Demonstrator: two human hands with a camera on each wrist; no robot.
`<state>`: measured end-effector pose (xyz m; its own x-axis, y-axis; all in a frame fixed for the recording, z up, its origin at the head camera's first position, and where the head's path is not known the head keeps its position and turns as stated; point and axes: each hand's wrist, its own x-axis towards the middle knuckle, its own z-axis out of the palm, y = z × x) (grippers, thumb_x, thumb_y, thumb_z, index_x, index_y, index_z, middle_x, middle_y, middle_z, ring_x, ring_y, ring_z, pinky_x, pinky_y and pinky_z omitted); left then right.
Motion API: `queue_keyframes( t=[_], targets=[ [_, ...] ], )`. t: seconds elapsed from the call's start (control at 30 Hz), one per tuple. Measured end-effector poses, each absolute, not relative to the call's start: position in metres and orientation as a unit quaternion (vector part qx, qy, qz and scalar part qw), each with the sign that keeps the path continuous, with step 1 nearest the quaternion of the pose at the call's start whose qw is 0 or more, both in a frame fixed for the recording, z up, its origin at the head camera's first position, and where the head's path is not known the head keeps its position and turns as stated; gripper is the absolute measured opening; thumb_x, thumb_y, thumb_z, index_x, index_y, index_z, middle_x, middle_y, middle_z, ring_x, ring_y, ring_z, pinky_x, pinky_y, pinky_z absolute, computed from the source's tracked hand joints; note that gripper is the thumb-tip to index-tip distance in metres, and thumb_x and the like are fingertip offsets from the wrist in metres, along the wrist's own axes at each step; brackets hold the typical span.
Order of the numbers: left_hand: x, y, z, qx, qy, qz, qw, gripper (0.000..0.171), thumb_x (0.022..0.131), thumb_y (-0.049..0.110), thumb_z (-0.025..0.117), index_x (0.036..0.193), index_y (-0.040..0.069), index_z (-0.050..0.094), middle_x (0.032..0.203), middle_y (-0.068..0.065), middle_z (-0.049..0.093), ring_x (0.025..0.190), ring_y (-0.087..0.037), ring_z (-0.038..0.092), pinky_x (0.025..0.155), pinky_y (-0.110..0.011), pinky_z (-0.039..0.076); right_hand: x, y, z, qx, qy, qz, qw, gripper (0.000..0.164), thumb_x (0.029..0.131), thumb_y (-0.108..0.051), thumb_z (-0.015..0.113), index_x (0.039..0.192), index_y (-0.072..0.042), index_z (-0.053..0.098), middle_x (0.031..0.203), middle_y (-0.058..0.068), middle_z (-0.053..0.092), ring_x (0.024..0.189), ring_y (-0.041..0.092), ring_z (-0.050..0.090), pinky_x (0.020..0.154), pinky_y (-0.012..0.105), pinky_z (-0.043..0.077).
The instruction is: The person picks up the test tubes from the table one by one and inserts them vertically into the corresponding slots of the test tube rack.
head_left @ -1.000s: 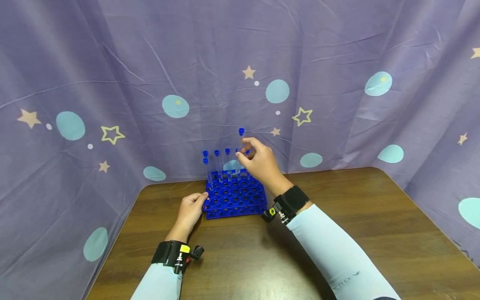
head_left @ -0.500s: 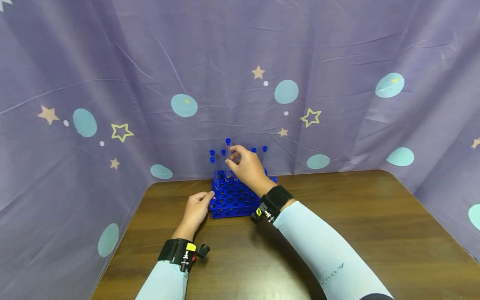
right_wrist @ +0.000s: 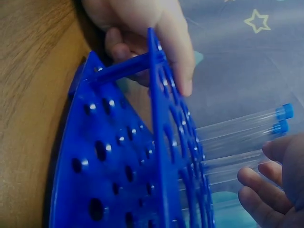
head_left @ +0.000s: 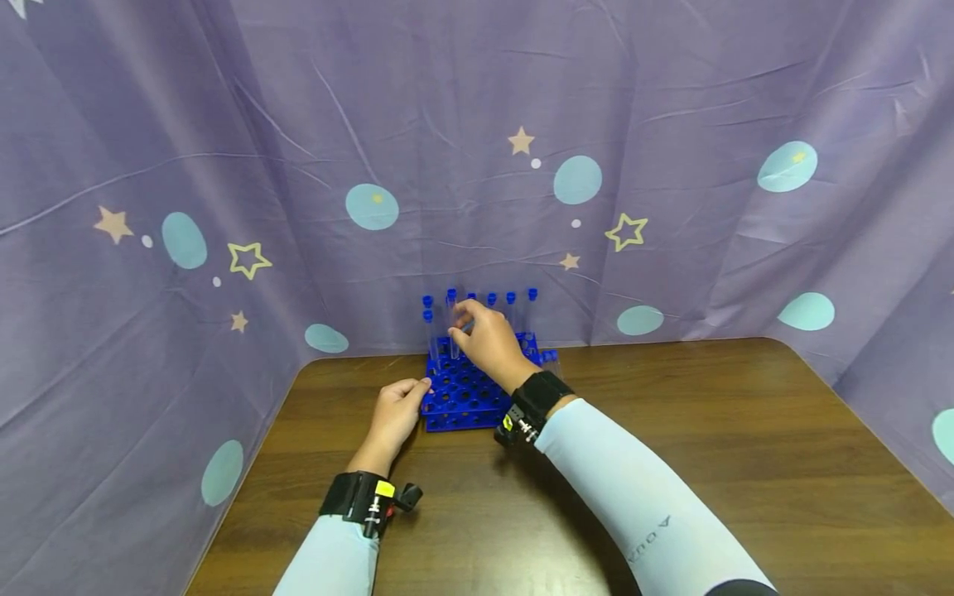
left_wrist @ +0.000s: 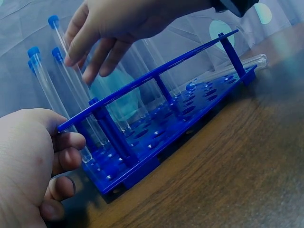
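Observation:
A blue test tube rack [head_left: 465,401] stands on the table, its tiers pierced with round holes. My left hand [head_left: 398,410] grips the rack's left front corner, with the thumb on top of the upper tier [left_wrist: 156,76] and the fingers curled beneath. Over the rack's back left, my right hand [head_left: 488,343] pinches a clear, blue-capped test tube [head_left: 451,302] between thumb and fingers. That tube is upright, its lower end in the back row. Several other capped tubes [head_left: 532,310] stand along the back row. One more tube [head_left: 430,335] stands in front at the left end.
Capped tubes [head_left: 551,358] lie on the table [head_left: 671,430] just right of the rack, partly seen. A purple curtain [head_left: 447,124] with stars and teal spots hangs right behind the table's back edge.
My right hand has moved left along the back row with the tube and lowered it; its cap is now near the others' height. The left hand stays on the rack. The view shifted slightly.

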<state>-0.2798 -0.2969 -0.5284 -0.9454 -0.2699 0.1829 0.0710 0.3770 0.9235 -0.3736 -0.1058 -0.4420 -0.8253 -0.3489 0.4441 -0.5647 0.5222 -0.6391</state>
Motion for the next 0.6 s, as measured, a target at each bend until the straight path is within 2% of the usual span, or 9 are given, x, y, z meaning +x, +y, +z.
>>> queue_keyframes(
  t=[0.23, 0.6],
  targets=[
    [-0.281, -0.296, -0.529, 0.059, -0.815, -0.555, 0.156, 0.034, 0.104, 0.029, 0.070, 0.083, 0.005, 0.081, 0.095, -0.012, 0.080, 0.094, -0.025, 0.068, 0.092, -0.041, 0.052, -0.378, -0.109, -0.453, 0.268, -0.874, 0.386, 0.121, 0.040, 0.099, -0.022, 0.079, 0.136, -0.010, 0.067, 0.105, 0.004, 0.081, 0.073, 0.011, 0.072, 0.062, 0.026, 0.058],
    [-0.280, -0.296, -0.529, 0.059, -0.816, -0.554, 0.154, 0.035, 0.104, 0.029, 0.070, 0.084, 0.003, 0.081, 0.097, -0.016, 0.080, 0.095, -0.028, 0.068, 0.092, -0.043, 0.052, -0.379, -0.112, -0.460, 0.268, -0.883, 0.368, 0.118, 0.038, 0.096, -0.019, 0.083, 0.130, -0.007, 0.070, 0.102, 0.006, 0.083, 0.087, 0.019, 0.078, 0.075, 0.032, 0.063]
  ],
)
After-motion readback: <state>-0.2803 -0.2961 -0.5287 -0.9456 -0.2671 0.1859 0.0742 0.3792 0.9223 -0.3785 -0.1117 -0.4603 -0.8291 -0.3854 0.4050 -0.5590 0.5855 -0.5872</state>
